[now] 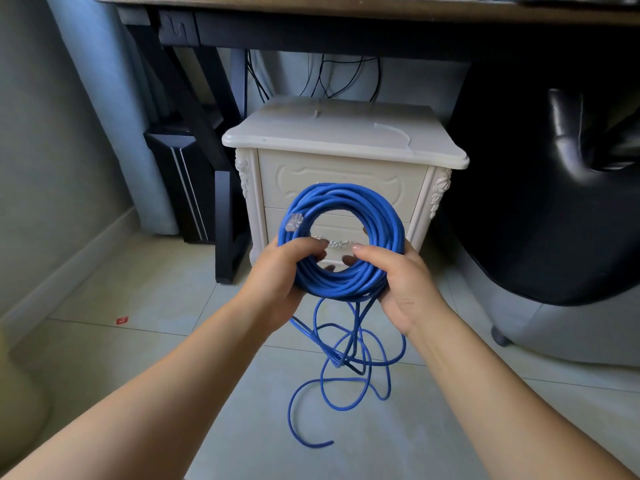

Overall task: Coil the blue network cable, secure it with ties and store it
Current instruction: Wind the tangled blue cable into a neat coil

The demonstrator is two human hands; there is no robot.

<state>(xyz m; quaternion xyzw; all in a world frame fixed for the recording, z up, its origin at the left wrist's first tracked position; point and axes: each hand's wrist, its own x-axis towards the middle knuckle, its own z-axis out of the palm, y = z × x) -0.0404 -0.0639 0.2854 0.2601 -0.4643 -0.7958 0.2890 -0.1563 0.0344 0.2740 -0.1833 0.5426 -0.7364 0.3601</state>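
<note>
The blue network cable is wound into a thick round coil held upright in front of a cream nightstand. My left hand grips the coil's lower left, fingers curled through its centre. At the lower right, my right hand grips the bundle too, thumb on top. A clear plug sticks out at the coil's upper left. A loose length of the cable hangs from the coil and lies in tangled loops on the floor tiles. Two thin translucent strips lie on the nightstand's top.
The cream nightstand with drawers stands under a dark desk. Black cords hang behind it. A black computer case stands to the left and a black leather chair to the right. A small red scrap lies on the tiles.
</note>
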